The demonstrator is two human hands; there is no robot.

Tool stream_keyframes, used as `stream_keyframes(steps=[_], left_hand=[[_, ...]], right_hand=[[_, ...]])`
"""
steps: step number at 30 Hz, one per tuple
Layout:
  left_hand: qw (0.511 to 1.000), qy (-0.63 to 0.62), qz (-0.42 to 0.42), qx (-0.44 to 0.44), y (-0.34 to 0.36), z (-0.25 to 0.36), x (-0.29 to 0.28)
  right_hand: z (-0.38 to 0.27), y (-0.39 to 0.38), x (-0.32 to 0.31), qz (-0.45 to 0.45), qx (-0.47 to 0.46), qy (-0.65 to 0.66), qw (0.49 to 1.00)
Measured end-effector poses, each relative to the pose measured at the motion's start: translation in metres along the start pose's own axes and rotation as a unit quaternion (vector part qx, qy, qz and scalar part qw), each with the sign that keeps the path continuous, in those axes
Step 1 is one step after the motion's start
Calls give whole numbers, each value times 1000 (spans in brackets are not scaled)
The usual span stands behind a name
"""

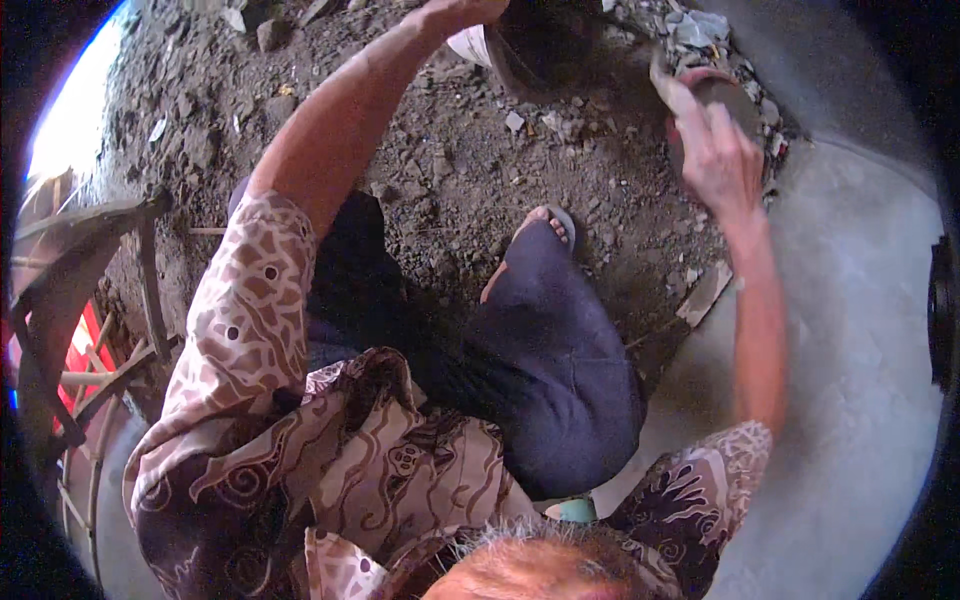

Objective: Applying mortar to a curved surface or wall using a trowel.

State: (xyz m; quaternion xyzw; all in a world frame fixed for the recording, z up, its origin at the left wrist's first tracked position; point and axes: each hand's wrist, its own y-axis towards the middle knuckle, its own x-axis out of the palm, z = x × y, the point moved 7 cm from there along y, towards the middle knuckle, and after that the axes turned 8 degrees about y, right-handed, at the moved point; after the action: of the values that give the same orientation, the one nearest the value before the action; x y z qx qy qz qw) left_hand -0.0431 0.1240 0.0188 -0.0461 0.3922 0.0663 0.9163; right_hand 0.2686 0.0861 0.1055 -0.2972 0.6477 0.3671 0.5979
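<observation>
The person crouches over loose dirt point(450, 170), both arms reaching toward twelve and one o'clock. The right hand point(718, 150) has its fingers point(690, 105) wrapped over the rim of a reddish-brown bowl-shaped scoop point(725, 95) at about one o'clock, just where the rubble point(700, 30) meets the grey concrete slab point(860, 300). The left hand point(455, 12) sits at twelve o'clock, touching a pale container point(470, 45); it is cut off by the picture's edge, so I cannot tell how far its fingers are curled. This looks like the scooping stage, soil being gathered at the slab's edge. Next calls for a firm lift with the scoop kept level. Its long axis seems to run from eleven toward five o'clock, open side toward the hand. A sandalled foot point(545, 225) rests between the arms.
</observation>
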Motion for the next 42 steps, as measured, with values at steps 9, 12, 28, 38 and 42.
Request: stream_keyframes(steps=[9,12,28,38,42], left_hand=[[994,-39,-102,9,-6,12,-4],[993,6,-119,29,-1,8,-9],[987,15,-148,-68,28,-54,-20],[993,89,-69,40,20,-9,-21],[992,84,-64,63,22,0,-20]], right_hand=[[15,43,79,-59,63,3,996],[-20,40,93,-5,-29,168,985],[-59,86,95,-19,243,133,961],[-69,128,119,-131,328,315,881],[-105,132,113,-87,231,301,921]])
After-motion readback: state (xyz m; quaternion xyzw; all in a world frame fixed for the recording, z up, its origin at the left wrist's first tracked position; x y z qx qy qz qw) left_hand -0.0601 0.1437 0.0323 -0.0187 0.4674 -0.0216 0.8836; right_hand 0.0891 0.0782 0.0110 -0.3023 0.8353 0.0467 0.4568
